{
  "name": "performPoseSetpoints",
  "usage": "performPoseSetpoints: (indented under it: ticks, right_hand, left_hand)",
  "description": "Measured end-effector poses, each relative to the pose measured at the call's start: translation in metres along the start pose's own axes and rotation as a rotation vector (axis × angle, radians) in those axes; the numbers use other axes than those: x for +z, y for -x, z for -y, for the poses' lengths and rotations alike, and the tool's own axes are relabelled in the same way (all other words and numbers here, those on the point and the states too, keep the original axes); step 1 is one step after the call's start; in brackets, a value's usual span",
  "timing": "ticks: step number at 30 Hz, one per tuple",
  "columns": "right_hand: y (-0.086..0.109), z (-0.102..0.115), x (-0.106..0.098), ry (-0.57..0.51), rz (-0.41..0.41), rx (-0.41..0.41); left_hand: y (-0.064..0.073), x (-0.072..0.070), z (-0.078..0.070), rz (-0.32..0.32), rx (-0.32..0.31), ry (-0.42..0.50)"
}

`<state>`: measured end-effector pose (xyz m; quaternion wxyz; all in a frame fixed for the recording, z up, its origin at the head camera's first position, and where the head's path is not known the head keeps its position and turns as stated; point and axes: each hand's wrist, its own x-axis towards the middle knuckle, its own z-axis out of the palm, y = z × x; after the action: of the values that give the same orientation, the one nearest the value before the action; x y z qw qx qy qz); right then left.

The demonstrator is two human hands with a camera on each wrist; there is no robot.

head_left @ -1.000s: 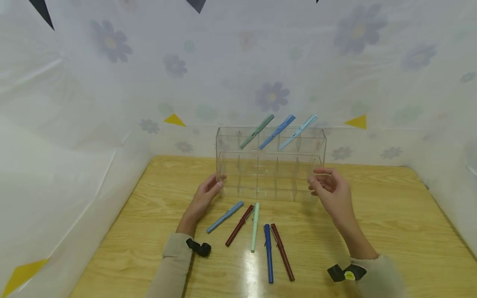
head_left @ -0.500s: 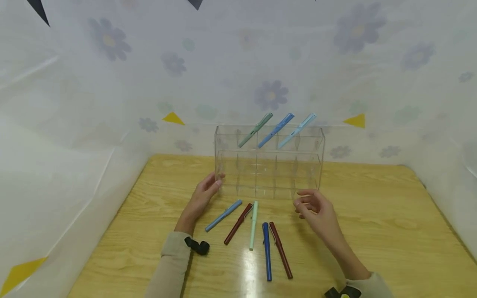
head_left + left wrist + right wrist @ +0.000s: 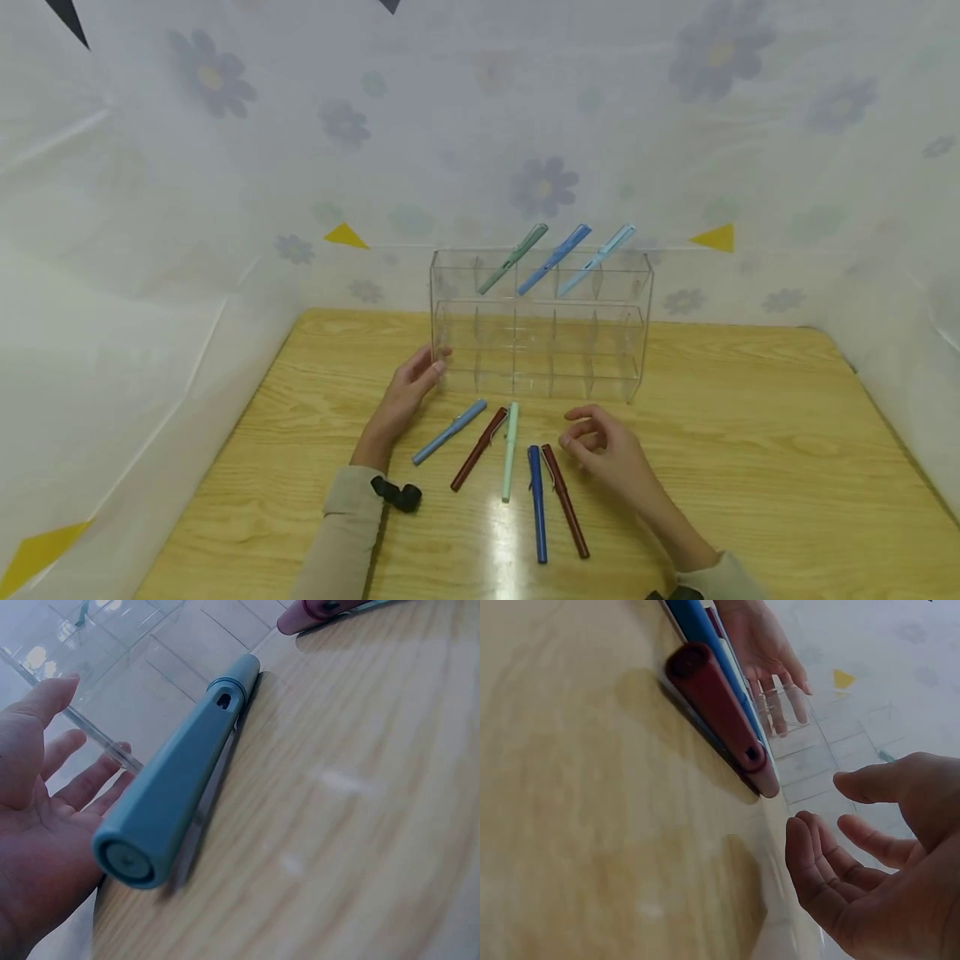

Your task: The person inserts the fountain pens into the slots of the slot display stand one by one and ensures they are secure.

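My left hand [image 3: 405, 395] is at the lower left side of a clear acrylic pen rack [image 3: 515, 382], its relaxed fingers at the side panel's edge. Beside it on the table lies a grey-blue pen [image 3: 176, 776]. My right hand [image 3: 606, 450] hovers with loosely bent fingers and nothing between them, in front of the rack's right part. Nearest to it lies a dark red pen [image 3: 716, 705], with a dark blue pen [image 3: 537, 504] alongside. Farther left, a pale green pen [image 3: 511, 454] and another dark red pen [image 3: 477, 450] lie close together.
Three pens lean in the rack's upper row: a grey-green pen [image 3: 514, 258], a blue pen [image 3: 555, 259] and a light blue pen [image 3: 597, 260]. The wooden table [image 3: 757, 433] ends at a flower-patterned sheet [image 3: 465, 125] behind the rack.
My right hand has left the rack's right side and moved down and left toward the pens in front. The left hand stays at the rack's left side.
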<state>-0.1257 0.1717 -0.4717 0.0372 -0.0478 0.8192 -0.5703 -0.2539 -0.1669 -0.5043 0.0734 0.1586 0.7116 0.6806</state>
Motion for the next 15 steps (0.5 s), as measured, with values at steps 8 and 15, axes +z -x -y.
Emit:
performPoseSetpoints:
  ticks: [8,15]
  right_hand:
    - [0.003,0.001,0.007,0.131,0.106,-0.068]
    - [0.008,0.006,0.013,0.295,0.119,-0.096]
  left_hand:
    - [-0.001,0.001,-0.001,0.002,-0.008,0.003]
    - [0.001,0.002,-0.003,-0.01,-0.018,-0.01]
